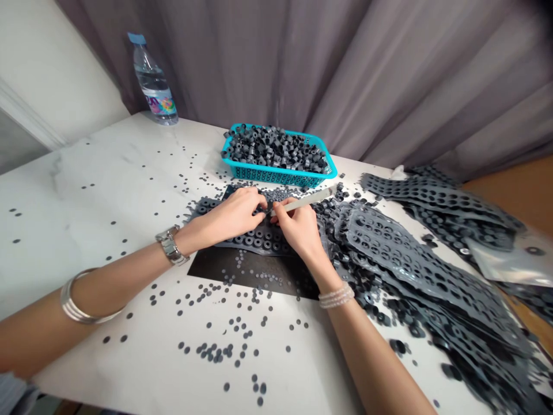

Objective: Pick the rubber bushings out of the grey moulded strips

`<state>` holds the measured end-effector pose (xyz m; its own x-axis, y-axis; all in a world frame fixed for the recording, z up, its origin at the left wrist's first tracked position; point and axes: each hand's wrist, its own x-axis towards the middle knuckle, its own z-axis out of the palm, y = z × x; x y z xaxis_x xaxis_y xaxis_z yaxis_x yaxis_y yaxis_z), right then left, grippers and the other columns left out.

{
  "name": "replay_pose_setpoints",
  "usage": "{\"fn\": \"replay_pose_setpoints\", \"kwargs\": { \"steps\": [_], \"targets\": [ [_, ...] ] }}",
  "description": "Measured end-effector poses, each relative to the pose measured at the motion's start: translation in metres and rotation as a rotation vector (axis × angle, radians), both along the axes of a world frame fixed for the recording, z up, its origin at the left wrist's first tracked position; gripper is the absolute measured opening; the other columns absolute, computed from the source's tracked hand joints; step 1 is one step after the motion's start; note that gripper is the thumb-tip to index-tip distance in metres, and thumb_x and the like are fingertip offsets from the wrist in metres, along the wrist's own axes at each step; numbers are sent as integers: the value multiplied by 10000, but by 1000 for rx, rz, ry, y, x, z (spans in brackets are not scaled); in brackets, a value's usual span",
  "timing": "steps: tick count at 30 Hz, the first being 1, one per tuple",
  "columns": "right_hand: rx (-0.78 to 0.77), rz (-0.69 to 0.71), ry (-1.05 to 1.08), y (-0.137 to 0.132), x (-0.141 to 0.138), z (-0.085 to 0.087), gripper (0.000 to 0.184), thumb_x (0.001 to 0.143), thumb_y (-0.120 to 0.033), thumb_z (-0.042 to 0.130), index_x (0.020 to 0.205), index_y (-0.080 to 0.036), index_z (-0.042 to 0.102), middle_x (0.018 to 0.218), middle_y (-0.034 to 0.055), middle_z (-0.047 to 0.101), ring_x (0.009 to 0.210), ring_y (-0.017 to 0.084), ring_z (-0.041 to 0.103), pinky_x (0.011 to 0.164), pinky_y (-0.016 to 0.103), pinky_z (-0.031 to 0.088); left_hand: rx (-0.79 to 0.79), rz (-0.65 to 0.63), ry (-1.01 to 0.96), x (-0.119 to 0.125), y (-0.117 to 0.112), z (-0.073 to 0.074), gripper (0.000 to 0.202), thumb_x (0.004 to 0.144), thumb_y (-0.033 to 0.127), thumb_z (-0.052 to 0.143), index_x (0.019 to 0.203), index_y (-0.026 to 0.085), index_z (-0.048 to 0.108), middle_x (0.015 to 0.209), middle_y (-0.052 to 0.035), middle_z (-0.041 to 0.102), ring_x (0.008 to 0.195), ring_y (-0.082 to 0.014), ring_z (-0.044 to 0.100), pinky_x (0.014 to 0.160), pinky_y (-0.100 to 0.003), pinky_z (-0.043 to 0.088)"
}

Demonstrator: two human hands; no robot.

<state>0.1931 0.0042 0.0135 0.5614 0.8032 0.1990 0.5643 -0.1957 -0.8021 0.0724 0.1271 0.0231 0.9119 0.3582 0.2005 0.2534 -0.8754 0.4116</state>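
Note:
My right hand is closed around a white pen-shaped tool, held slanting, its lower end down among my fingers. What sits at that end is too small to make out. My left hand lies just to the left, fingers curled and thumb bent in, gripping a grey moulded rubber sheet with rows of round ringed bumps. The sheet rests on a black mat, partly hidden under both hands. Small dark discs lie scattered on the mat and around it.
A turquoise basket heaped with small dark cylinders stands behind my hands. To the right lies a pile of perforated grey sheets with loose cylinders. A water bottle stands at the back left of the white table, before a grey curtain.

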Motion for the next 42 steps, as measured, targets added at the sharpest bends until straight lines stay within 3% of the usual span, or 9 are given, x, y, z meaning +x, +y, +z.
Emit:
{"fn": "replay_pose_setpoints", "kwargs": {
  "steps": [6, 11, 13, 17, 20, 25, 30, 36, 42],
  "targets": [
    [-30, 14, -60, 2, -4, 4, 234, 870, -258, 515, 652, -211, 583, 624, 18, 674, 613, 182, 637, 627, 265, 411, 8, -78, 26, 3, 3, -5, 161, 820, 210, 552, 890, 157, 687, 903, -69, 610, 906, -219, 554, 817, -346, 396],
    [-31, 16, -129, 3, -8, 7, 241, 860, -223, 505, 629, -215, 572, 620, 26, 660, 628, 190, 631, 649, 275, 408, -117, -66, -28, 3, -7, 15, 176, 817, 184, 540, 757, 165, 704, 816, -46, 671, 802, -183, 578, 778, -335, 393],
    [-39, 7, -122, 3, -7, 7, 229, 857, -228, 511, 637, -216, 575, 610, 27, 658, 623, 194, 630, 656, 280, 412, -286, -5, -110, -1, -3, 28, 127, 790, 228, 605, 761, 170, 713, 766, -26, 667, 731, -160, 561, 730, -326, 389],
    [-27, 4, -26, 2, -3, 2, 221, 861, -271, 522, 654, -217, 578, 597, 15, 663, 596, 185, 630, 656, 280, 435, -896, 196, -382, -14, 19, 47, 120, 763, 301, 705, 771, 186, 669, 750, -8, 601, 641, -103, 477, 623, -294, 361],
    [82, -35, 104, -3, 3, -4, 259, 885, -374, 503, 704, -214, 596, 631, 12, 686, 618, 178, 643, 666, 282, 472, -1240, 231, -406, -18, 31, 46, 145, 772, 237, 712, 698, 179, 603, 756, -24, 557, 635, -93, 445, 562, -283, 342],
    [245, -153, 248, -18, 16, -3, 303, 876, -466, 520, 752, -203, 605, 674, 21, 687, 649, 175, 658, 685, 305, 523, -1554, 267, -354, -15, 22, 36, 65, 811, 146, 673, 758, 166, 643, 850, -61, 594, 685, -91, 480, 529, -241, 372],
    [318, -159, 363, -26, 21, 2, 283, 845, -451, 577, 738, -190, 609, 668, 23, 664, 655, 171, 655, 670, 309, 546, -1698, 237, -323, -13, 3, 42, 71, 841, 158, 658, 771, 167, 656, 876, -66, 611, 646, -74, 457, 482, -202, 368],
    [283, -168, 347, -26, 20, 2, 294, 844, -463, 579, 746, -190, 629, 684, 29, 682, 657, 176, 654, 693, 323, 538, -1755, 196, -263, -13, -15, 49, 80, 849, 174, 638, 771, 163, 651, 861, -70, 617, 599, -68, 419, 471, -211, 355],
    [286, -175, 375, -27, 16, 6, 285, 838, -457, 601, 722, -198, 624, 676, 26, 683, 642, 176, 643, 669, 315, 527, -1796, 181, -232, -15, -27, 55, 58, 866, 197, 627, 834, 170, 667, 955, -90, 674, 654, -82, 501, 521, -225, 411]
  ]
}}
